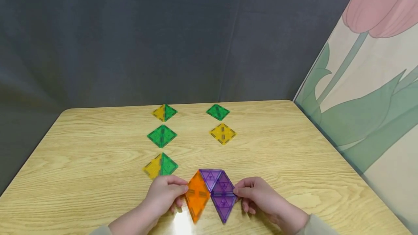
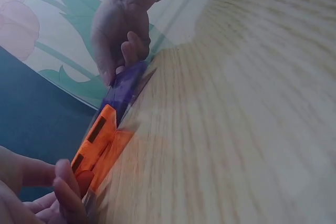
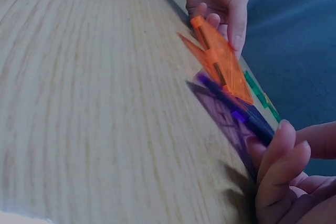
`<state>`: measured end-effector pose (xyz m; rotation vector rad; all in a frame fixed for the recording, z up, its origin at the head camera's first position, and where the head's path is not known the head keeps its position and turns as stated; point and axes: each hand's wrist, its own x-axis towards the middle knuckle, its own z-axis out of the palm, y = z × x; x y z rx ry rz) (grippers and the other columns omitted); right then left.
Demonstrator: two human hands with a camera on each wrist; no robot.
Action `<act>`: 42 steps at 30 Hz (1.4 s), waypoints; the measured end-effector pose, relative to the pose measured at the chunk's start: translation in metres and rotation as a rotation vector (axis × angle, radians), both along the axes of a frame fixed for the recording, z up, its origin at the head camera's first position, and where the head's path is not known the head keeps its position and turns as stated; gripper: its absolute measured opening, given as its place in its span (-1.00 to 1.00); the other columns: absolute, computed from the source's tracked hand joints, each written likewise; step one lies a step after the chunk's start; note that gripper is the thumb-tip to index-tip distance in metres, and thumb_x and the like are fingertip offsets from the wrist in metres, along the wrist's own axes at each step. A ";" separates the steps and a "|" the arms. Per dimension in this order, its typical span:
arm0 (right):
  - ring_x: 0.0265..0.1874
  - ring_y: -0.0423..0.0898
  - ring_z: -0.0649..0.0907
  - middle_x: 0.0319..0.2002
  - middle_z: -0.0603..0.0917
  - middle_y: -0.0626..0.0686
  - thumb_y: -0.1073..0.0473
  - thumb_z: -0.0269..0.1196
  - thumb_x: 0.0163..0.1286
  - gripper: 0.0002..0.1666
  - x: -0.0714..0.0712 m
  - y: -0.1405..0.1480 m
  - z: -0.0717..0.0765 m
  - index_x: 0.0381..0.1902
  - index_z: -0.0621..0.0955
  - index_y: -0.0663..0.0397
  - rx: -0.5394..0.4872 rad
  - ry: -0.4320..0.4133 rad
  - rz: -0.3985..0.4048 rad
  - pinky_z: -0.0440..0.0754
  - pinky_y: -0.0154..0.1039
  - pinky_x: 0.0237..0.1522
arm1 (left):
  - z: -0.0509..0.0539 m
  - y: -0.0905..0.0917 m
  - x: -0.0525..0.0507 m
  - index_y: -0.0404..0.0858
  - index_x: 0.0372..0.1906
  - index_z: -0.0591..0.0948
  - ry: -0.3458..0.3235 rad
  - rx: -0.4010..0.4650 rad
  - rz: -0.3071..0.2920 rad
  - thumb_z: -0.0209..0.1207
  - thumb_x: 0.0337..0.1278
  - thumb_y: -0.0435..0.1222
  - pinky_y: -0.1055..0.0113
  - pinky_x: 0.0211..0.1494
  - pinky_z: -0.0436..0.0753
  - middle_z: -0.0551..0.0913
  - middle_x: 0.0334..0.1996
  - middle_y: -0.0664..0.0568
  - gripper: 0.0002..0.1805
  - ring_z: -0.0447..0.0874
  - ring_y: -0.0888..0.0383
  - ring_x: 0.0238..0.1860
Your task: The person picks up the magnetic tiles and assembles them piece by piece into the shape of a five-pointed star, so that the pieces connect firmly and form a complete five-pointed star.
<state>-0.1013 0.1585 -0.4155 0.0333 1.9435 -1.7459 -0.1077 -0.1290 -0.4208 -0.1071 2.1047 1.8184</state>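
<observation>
Dark curtain (image 1: 147,39) right across the back, a tulip-printed panel (image 1: 375,82) down the right side, and out front a pale wood-grain tabletop (image 1: 98,177), where all the action sits at the near edge, just about centre.

Left hand (image 1: 166,191) on the orange diamond (image 1: 197,198), thumb and fingers pinching its left corner, and that grip is closed on it. Over on the other flank, the right hand (image 1: 258,195) has the same hold, pinching the outer corner of the purple triangles (image 1: 223,191), three of them edge to edge. Orange and purple meet along one slanting side, and look at that notch between them, opening towards the person! From the wrist cameras, the near tips sit up off the wood with tinted reflections below; whether the far edge touches down, I cannot tell.

Beyond the hands, two columns of diamonds lie flat. Left column, far to near: a yellow-and-green diamond (image 1: 164,112), a green diamond (image 1: 162,136), then another half-yellow, half-green piece (image 1: 168,164), its near end just behind the left hand. Right column: a second green diamond (image 1: 218,112), and nearer, an all-yellow one (image 1: 223,134).
</observation>
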 end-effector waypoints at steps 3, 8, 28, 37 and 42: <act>-0.71 -0.22 0.53 -0.47 0.63 0.06 0.26 0.23 0.38 -0.79 0.000 0.000 -0.001 -0.20 0.61 0.38 0.000 -0.007 0.001 0.45 -0.43 -0.71 | 0.000 0.001 -0.001 -0.42 -0.20 0.68 -0.007 0.001 0.006 0.29 0.13 -0.42 0.45 -0.71 0.46 0.60 -0.66 -0.05 -0.84 0.51 0.22 -0.72; -0.65 -0.17 0.61 -0.47 0.63 0.09 0.28 0.22 0.38 -0.80 0.000 -0.001 -0.001 -0.18 0.60 0.40 -0.018 -0.019 -0.007 0.58 -0.36 -0.66 | -0.003 0.003 -0.001 -0.49 -0.13 0.64 -0.027 0.065 0.013 0.25 0.14 -0.47 0.39 -0.69 0.56 0.66 -0.52 -0.07 -0.79 0.59 0.19 -0.69; -0.46 -0.10 0.71 -0.39 0.68 0.14 0.34 0.15 0.43 -0.80 -0.001 0.002 0.001 -0.10 0.53 0.44 -0.116 -0.034 -0.031 0.73 -0.24 -0.36 | -0.006 0.005 0.000 -0.54 0.02 0.57 -0.043 0.242 0.057 0.21 0.22 -0.48 0.23 -0.44 0.73 0.73 -0.31 -0.16 -0.71 0.70 0.08 -0.53; -0.48 -0.11 0.71 -0.41 0.68 0.13 0.34 0.14 0.42 -0.85 0.001 0.002 0.001 -0.15 0.53 0.39 -0.162 -0.030 -0.020 0.73 -0.25 -0.35 | -0.005 0.004 -0.001 -0.54 0.03 0.56 -0.056 0.248 0.044 0.19 0.25 -0.46 0.18 -0.36 0.74 0.72 -0.33 -0.09 -0.70 0.70 0.08 -0.50; -0.46 -0.10 0.72 -0.38 0.69 0.13 0.33 0.14 0.42 -0.84 0.002 0.003 0.000 -0.15 0.53 0.37 -0.185 -0.022 0.001 0.73 -0.24 -0.33 | -0.005 0.003 -0.001 -0.54 0.03 0.56 -0.061 0.276 0.036 0.19 0.25 -0.45 0.18 -0.34 0.74 0.72 -0.32 -0.08 -0.70 0.71 0.09 -0.49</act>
